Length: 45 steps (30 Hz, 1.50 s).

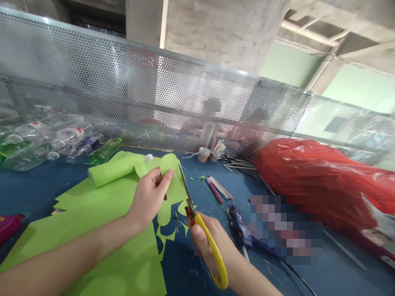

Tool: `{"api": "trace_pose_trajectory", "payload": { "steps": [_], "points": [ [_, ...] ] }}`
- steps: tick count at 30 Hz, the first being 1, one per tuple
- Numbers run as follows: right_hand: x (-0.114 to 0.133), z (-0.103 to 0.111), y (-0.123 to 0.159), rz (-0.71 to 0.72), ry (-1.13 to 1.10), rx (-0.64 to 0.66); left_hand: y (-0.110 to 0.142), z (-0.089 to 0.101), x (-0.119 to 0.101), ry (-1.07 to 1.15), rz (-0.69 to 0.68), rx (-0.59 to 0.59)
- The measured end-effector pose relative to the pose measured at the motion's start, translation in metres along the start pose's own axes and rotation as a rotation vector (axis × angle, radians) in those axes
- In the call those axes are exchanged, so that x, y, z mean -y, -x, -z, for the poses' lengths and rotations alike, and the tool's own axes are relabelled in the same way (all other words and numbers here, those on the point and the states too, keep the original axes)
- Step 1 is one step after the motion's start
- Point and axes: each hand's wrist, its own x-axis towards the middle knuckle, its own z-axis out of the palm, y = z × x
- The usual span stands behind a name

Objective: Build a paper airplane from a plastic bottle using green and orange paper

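Nearest me, my right hand (212,236) has its fingers curled round the yellow-handled scissors (212,250), whose blades meet the edge of a green paper piece (174,181); my left hand (149,197) pinches that piece between thumb and fingers. Large green sheets (108,246) crowd my left; the glue gun (240,226) bounds the right. Bare blue worktop (182,269) shows between them. Beyond, a perforated metal screen (185,98) closes the far edge.

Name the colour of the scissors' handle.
The handle is yellow, clearest in the head view.
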Motion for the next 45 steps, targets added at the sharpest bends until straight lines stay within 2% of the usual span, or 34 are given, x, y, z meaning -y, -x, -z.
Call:
{"api": "trace_pose_trajectory", "payload": {
  "steps": [19,25,33,37,45],
  "points": [
    [-0.003,-0.002,-0.001,-0.021,0.059,-0.044,0.0,0.002,-0.004,0.085,0.045,-0.024],
    [-0.006,-0.001,-0.001,0.01,0.079,-0.036,-0.006,0.006,-0.004,0.098,0.026,-0.01],
    [0.0,0.005,0.001,0.125,0.124,0.028,-0.009,0.005,0.0,0.042,-0.019,-0.024],
    [0.003,0.008,0.0,0.144,0.103,0.057,-0.008,0.004,0.003,0.033,-0.002,0.023],
    [-0.004,0.009,0.0,0.178,0.084,0.031,-0.001,-0.001,0.006,-0.061,-0.035,0.07]
  ]
}}
